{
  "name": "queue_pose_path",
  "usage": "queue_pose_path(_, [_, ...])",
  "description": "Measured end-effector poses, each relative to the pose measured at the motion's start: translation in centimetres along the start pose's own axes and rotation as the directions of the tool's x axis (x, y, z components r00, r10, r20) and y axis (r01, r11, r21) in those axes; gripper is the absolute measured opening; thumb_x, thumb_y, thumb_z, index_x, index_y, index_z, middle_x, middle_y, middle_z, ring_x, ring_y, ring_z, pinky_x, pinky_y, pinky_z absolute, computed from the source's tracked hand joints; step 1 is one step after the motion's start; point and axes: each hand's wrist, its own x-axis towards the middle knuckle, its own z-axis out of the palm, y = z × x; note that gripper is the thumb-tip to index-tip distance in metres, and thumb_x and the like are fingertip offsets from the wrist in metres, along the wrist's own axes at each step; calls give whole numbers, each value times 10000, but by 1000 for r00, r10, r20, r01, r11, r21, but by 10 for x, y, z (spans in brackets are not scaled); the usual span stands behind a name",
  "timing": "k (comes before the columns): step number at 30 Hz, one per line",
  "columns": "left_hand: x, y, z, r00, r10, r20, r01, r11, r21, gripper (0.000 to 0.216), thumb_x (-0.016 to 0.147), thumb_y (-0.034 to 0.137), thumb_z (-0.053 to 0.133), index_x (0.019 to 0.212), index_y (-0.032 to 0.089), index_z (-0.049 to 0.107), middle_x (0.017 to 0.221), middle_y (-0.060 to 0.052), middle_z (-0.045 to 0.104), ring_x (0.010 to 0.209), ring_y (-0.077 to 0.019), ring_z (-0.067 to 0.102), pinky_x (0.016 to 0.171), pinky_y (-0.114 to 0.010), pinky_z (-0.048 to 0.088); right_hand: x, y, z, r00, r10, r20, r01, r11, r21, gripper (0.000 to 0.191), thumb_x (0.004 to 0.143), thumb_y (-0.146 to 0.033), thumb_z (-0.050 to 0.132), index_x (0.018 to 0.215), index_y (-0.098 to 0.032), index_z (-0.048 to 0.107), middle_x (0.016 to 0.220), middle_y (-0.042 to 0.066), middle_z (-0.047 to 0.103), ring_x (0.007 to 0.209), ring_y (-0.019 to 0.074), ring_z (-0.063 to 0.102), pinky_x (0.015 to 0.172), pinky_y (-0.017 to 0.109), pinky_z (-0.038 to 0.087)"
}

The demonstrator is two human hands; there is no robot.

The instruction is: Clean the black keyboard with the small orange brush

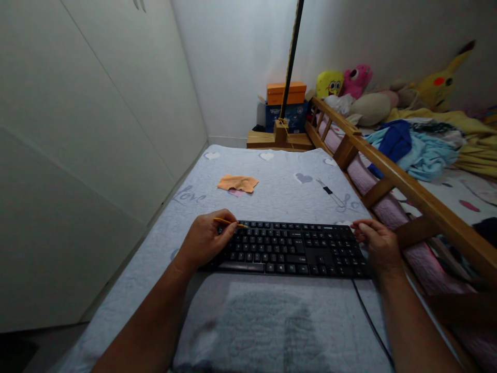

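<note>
A black keyboard (279,251) lies crosswise in front of me on the pale blue quilt (279,316), its cable running down toward me on the right. At its upper left corner, my left hand (209,235) is closed on a thin orange stick (222,221); whether it is a pencil or a small brush I cannot tell. The stick's pale tip is over the top rows of keys. Across at the right end, my right hand (376,243) has its fingers bent around the keyboard's upper right corner. Part of the keyboard's left edge is hidden by my left hand.
Beyond the keyboard lie an orange cloth (237,183) and metal tweezers (329,191) with a black band. A wooden bed rail (407,191) runs along the right, with plush toys and clothes behind it. White cabinet doors (97,155) flank the left. Boxes (286,94) stand at the back.
</note>
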Motion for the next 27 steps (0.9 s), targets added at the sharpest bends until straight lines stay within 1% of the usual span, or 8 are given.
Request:
queue_pose_path(4, [0,-3,-5,999,-8,-32,11,994,107,189,872,313,564,779,217,697,732,-11,751,677,-175,691,665,-284,494,0,2,-1,1000,-18,6,18,1000,-9,193,722,-378,767,770,-192,752,677,37,680,532,131,570,458,229,457])
queue_pose_path(8, [0,-6,-11,997,-31,-67,44,976,211,218,863,345,538,756,221,683,718,-18,736,672,-187,681,654,-291,479,1,2,-1,1000,-3,5,3,1000,-6,184,714,-370,773,764,-194,754,675,39,682,523,121,561,448,215,449])
queue_pose_path(10, [1,-7,-14,996,-44,-77,62,967,246,216,848,353,533,738,227,669,711,-18,735,667,-190,677,636,-288,465,1,3,-2,1000,-17,11,17,1000,-13,180,719,-369,771,766,-196,754,687,43,690,523,124,567,447,218,453])
queue_pose_path(13, [2,-10,-18,993,-67,-95,92,955,283,209,828,366,531,714,235,648,686,-13,728,643,-188,661,622,-286,443,2,3,-2,999,-37,16,38,999,-24,195,722,-383,772,765,-194,753,678,43,687,516,129,571,448,228,461])
queue_pose_path(20, [2,-21,-28,982,-124,-145,171,908,383,229,824,377,499,677,239,609,639,-15,696,602,-189,630,608,-294,393,0,0,-1,1000,6,6,-6,1000,-4,180,703,-362,786,758,-194,755,673,37,675,538,124,558,459,220,453])
queue_pose_path(23, [2,-24,-31,979,-137,-153,188,899,396,227,816,376,497,662,238,590,638,-10,686,588,-181,615,589,-289,375,0,1,-1,1000,23,7,-23,1000,-5,181,708,-363,779,767,-194,755,676,38,677,542,126,562,455,216,443])
queue_pose_path(27, [2,-22,-32,977,-142,-161,196,893,404,225,807,379,491,655,238,579,620,-10,665,577,-183,599,583,-292,364,1,2,-2,1000,26,17,-26,1000,6,187,713,-370,769,770,-193,752,684,36,678,536,119,562,452,209,436])
